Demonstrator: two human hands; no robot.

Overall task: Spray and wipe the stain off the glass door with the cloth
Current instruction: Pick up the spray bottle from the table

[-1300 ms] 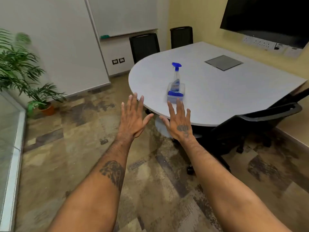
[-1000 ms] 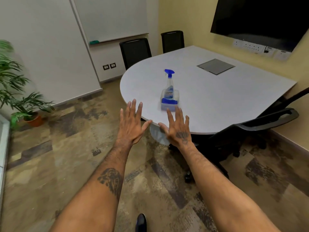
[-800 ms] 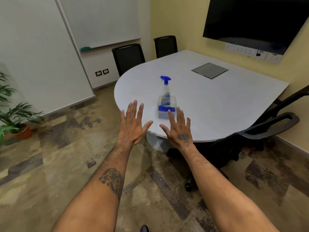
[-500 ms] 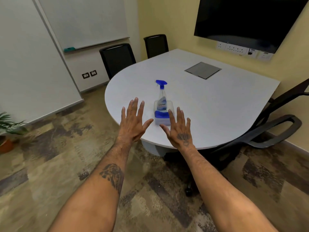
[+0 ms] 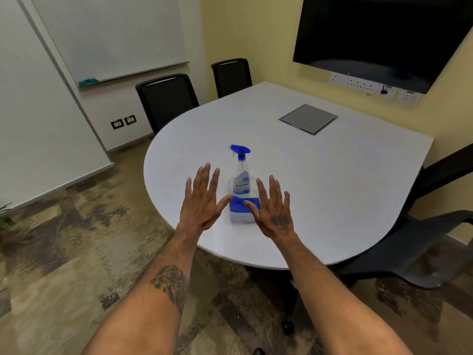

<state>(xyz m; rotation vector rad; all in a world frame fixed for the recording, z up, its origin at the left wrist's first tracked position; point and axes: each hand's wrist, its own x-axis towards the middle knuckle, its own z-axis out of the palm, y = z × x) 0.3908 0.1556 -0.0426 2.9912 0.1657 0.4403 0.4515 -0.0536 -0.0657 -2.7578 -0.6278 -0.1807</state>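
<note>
Both my arms reach out over the near edge of the round-ended white table (image 5: 332, 190), palms down. My left hand (image 5: 202, 203) is spread flat, its fingers (image 5: 205, 175) straight and fanned, gripping nothing. My right hand (image 5: 275, 210) is the same, released and empty, with a tattoo on its back. Between the two hands stands the spray bottle (image 5: 242, 179), upright, clear, with a blue trigger head and a blue label. It sits in a small clear tub (image 5: 240, 218) on the table, near the curved edge closest to me. The blue cloth (image 5: 239, 204) lies folded in the front of that tub, against the foot of the bottle. From here both thumbs cross the ends of the cloth, but I cannot tell whether they touch it or float above it. Further along the table a grey square panel (image 5: 308, 119) is set flush into the top. A black chair (image 5: 166, 98) and a second chair (image 5: 231, 75) stand at the far side, and a dark armchair (image 5: 422, 252) is pushed in on my right. A large dark screen (image 5: 371, 34) hangs on the yellow wall above a row of sockets (image 5: 358, 84). A whiteboard (image 5: 115, 34) hangs to the left, with a teal eraser (image 5: 88, 82) on its ledge. Patterned brown carpet (image 5: 64, 252) covers the floor.
</note>
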